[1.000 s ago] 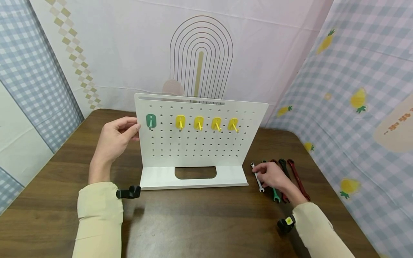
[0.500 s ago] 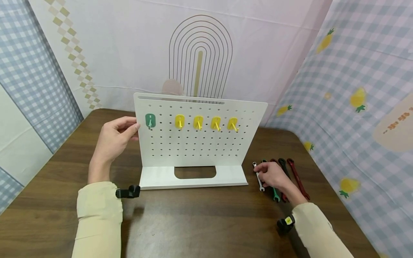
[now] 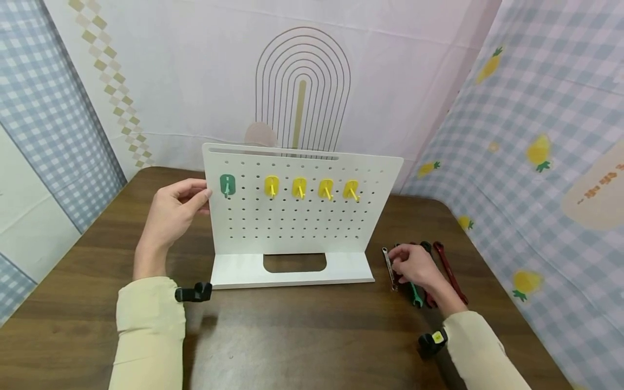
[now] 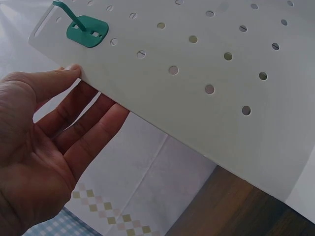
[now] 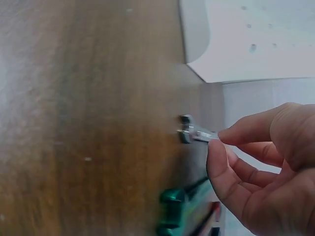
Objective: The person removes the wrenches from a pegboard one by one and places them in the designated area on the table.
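Observation:
A white pegboard stand stands upright on the table. My left hand pinches its left edge, with the thumb on the front face and the fingers behind, beside a green hook. To the right of the stand, my right hand pinches a small silver wrench between thumb and fingertips. In the right wrist view the silver wrench's open end points away from the fingers. Whether it touches the table I cannot tell. Under and beside that hand lies a green wrench, partly covered.
Several yellow hooks line the upper part of the board. A dark wrench and a red wrench lie right of my right hand, partly hidden by it. The brown table meets a checked cloth on the right.
The silver wrench has shifted slightly right and turned in my right fingers, so its lower end looks narrower. My left hand stays at the board's edge.

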Tool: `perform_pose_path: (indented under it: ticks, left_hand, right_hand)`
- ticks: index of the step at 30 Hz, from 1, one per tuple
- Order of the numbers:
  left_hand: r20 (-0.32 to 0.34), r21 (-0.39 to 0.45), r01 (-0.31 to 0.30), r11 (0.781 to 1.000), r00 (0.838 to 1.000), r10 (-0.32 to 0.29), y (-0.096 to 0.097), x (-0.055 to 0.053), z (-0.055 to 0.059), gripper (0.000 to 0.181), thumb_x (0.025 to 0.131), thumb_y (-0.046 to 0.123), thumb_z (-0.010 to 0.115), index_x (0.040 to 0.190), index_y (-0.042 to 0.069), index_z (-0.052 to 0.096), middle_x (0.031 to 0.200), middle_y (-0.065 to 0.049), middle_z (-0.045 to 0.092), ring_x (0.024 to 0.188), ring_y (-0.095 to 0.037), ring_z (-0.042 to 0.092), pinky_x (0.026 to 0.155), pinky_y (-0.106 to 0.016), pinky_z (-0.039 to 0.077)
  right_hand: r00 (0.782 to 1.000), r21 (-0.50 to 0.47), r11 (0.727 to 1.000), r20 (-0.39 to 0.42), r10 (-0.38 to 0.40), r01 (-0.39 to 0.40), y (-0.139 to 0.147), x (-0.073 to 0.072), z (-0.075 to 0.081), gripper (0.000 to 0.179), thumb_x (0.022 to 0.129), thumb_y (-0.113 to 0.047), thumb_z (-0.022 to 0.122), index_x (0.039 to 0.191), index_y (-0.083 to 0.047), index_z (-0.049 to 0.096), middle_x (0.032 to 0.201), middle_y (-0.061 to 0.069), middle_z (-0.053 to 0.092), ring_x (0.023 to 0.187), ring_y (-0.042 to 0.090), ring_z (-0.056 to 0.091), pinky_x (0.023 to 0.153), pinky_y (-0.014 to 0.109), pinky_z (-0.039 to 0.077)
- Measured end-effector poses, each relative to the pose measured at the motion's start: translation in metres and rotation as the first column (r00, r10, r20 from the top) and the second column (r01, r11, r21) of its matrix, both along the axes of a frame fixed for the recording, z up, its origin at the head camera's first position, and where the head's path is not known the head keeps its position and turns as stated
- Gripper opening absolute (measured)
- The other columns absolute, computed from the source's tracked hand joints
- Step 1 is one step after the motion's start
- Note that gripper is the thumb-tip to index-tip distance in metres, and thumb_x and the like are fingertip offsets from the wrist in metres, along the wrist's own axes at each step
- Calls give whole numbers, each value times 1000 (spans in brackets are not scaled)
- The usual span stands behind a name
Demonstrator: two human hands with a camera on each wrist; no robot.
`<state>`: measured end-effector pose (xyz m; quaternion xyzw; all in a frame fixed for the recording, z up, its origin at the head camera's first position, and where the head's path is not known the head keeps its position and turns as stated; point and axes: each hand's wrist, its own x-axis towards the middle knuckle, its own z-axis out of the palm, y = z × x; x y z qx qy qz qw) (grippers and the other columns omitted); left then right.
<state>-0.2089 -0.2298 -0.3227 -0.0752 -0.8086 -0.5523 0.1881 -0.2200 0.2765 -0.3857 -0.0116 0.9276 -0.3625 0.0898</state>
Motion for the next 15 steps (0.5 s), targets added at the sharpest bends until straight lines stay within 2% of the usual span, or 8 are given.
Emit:
perform_pose_path:
  ticks: [5, 9, 12, 15]
  left_hand:
    - [-16, 5, -5, 1000, 1000, 5, -5, -4, -3, 25, 93, 17, 62, 116, 6, 66, 101, -15, 66, 76, -20, 67, 64, -19, 58]
    - [-15, -10, -22, 1000, 1000, 22, -12, -2, -6, 28, 93, 23, 63, 116, 8, 66, 100, -13, 67, 75, -19, 67, 64, -19, 58]
    - [0, -49, -47, 998, 999, 47, -17, 4, -7, 29, 93, 26, 63, 116, 9, 66, 99, -12, 68, 74, -16, 68, 64, -20, 58]
    - [14, -117, -73, 991, 997, 75, -24, 11, -5, 28, 93, 29, 62, 115, 12, 67, 97, -11, 69, 73, -9, 67, 65, -20, 58]
  right_hand:
    - [996, -61, 998, -84, 12, -17, 6, 3, 11, 27, 94, -7, 56, 118, 2, 59, 97, 22, 61, 79, 30, 63, 64, 40, 60]
    - [992, -86, 996, -124, 5, -16, 6, 8, 19, 28, 96, -13, 56, 121, 0, 59, 107, 25, 61, 86, 35, 65, 70, 42, 60]
    - [981, -15, 1000, -196, 11, -14, 5, 13, 25, 30, 98, -22, 54, 122, -6, 60, 112, 20, 63, 90, 33, 66, 72, 41, 59]
    - [951, 120, 993, -304, 47, -11, 4, 19, 30, 34, 98, -33, 52, 124, -11, 60, 112, 12, 65, 92, 27, 64, 73, 39, 55]
